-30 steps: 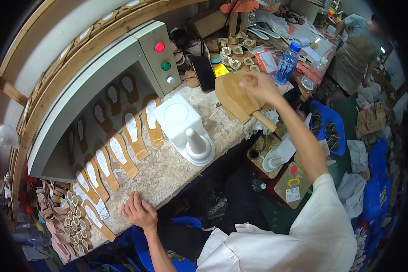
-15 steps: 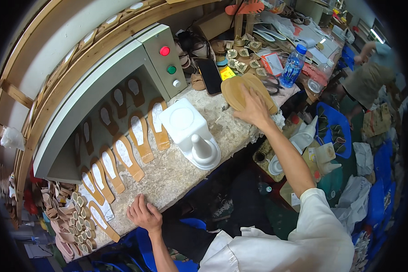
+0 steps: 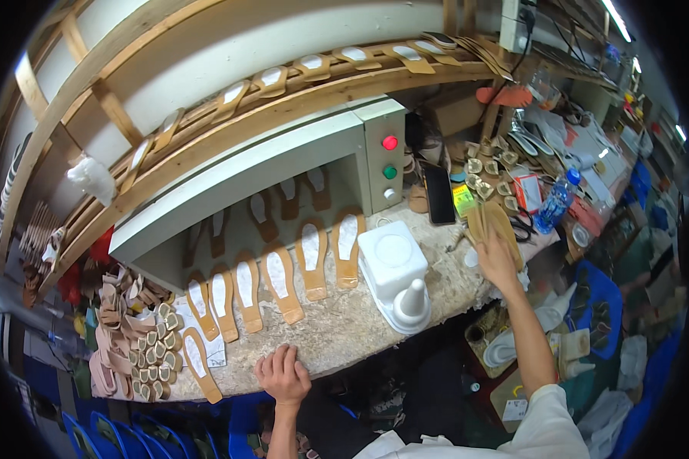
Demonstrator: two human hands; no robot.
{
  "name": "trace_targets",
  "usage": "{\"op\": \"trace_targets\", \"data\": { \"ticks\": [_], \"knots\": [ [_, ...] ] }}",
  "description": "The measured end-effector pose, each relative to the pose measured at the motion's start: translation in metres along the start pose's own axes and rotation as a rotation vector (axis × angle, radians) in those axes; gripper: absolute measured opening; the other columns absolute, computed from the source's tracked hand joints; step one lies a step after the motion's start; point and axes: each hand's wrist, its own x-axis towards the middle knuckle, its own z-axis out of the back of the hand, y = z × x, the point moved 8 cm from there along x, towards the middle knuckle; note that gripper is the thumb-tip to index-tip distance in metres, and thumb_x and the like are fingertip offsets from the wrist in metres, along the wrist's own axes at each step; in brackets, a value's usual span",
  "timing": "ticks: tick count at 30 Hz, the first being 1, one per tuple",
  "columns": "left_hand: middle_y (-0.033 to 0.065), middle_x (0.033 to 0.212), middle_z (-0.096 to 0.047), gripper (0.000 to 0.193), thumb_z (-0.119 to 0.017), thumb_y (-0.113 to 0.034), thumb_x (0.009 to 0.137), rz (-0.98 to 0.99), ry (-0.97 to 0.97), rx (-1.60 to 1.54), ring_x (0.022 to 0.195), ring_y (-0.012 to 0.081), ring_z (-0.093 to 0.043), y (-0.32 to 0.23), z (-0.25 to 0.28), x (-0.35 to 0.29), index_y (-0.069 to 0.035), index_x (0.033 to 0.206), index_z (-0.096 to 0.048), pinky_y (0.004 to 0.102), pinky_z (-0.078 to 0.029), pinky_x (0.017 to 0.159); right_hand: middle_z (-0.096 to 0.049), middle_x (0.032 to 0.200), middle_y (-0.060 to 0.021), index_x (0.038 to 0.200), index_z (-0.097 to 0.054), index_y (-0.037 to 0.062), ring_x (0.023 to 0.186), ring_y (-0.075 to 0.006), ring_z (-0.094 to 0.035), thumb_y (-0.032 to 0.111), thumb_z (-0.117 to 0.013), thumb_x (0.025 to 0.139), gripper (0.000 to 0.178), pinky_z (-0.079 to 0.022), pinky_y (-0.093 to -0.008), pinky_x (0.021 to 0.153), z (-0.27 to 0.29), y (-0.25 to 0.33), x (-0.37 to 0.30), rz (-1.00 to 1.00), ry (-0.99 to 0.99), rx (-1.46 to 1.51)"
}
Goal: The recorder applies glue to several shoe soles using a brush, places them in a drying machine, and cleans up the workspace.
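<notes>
My right hand, blurred by motion, grips tan insoles on the right part of the worktop, beside the black phone. How many insoles are in its fingers I cannot tell. At the worktop's front edge my left hand rests with curled fingers and nothing visible in it. Several tan insoles with white patches lie in a row before and inside the grey box-like machine. A white plastic container with a cone-shaped spout stands between the row and my right hand.
A blue-capped bottle and scissors sit beyond my right hand. Stacked small tan pieces crowd the left end. Above runs a wooden rack holding more insoles. Blue bins stand below at right.
The view has swung, so the worktop sits lower and further right. The insoles under my right hand look narrower, apparently tilted. My left hand stays at the front edge.
</notes>
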Motion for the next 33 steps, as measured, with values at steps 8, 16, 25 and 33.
{"op": "trace_targets", "data": {
  "ticks": [8,16,25,33],
  "knots": [
    [0.0094,0.114,-0.069,0.031,-0.052,-0.022,0.089,-0.015,0.031,-0.015,0.105,0.03,-0.06,-0.002,-0.012,0.003,-0.007,0.108,-0.072,0.0466,-0.038,0.102,-0.066,0.121,-0.0194,0.142,-0.049,-0.0026,0.117,-0.0285,-0.06,0.02,-0.048,0.101,0.047,-0.045,-0.0372,0.103,0.009,-0.061,0.024,-0.091,0.006,0.68],
    [0.0109,0.115,-0.069,0.032,-0.051,-0.019,0.09,-0.033,0.013,-0.021,0.106,0.0328,-0.06,-0.007,-0.008,0.01,-0.005,0.109,-0.072,0.0468,-0.039,0.1,-0.047,0.146,-0.0263,0.154,-0.03,-0.0002,0.131,-0.0384,-0.05,0.028,-0.05,0.102,0.063,-0.041,-0.0486,0.107,0.05,-0.02,0.02,0.214,-0.246,0.006],
    [0.0093,0.114,-0.07,0.032,-0.054,-0.023,0.088,0.0,-0.002,-0.003,0.103,0.0302,-0.061,0.0,-0.003,0.003,-0.006,0.108,-0.072,0.046,-0.041,0.099,-0.036,0.158,-0.0212,0.158,-0.031,0.0112,0.143,-0.0472,-0.033,0.066,-0.069,0.082,0.1,-0.03,-0.0556,0.115,0.028,-0.03,0.028,-0.208,0.099,-0.077],
    [0.0089,0.114,-0.07,0.032,-0.055,-0.023,0.086,0.008,-0.023,-0.026,0.103,0.0295,-0.061,0.003,-0.003,0.0,-0.007,0.108,-0.072,0.0457,-0.042,0.099,-0.059,0.137,-0.0251,0.147,-0.042,-0.0043,0.128,-0.0352,-0.057,0.056,-0.088,0.066,0.111,-0.045,-0.0414,0.107,0.007,-0.078,0.056,-0.268,0.149,0.067]
  ]
}}
